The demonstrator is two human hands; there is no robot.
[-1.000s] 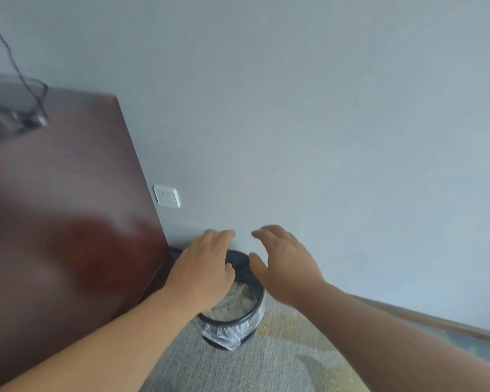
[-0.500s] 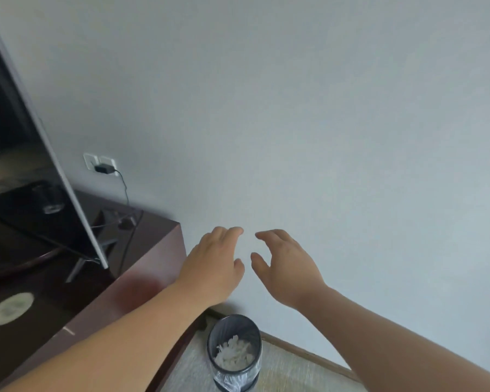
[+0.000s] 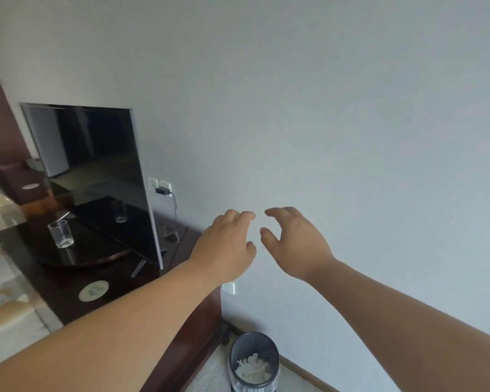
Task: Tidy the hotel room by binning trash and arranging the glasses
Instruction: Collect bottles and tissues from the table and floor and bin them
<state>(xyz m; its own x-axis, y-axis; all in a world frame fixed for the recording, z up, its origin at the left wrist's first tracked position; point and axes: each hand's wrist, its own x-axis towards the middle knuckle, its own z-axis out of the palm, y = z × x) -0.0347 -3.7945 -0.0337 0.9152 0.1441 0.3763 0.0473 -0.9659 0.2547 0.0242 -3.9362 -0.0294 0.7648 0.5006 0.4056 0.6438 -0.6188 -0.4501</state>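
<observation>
The bin is a small dark round one with a clear liner, white crumpled trash heaped inside; it stands on the floor against the wall, just beside the cabinet's end. I count one bin and one clear glass, upright on the dark tray before the TV. My left hand and right hand are loosely spread, holding nothing. Since half a second ago my view has swung left: the whole screen and the glass now show.

Both arms outstretched — left hand and right hand loosely curled, empty.
</observation>
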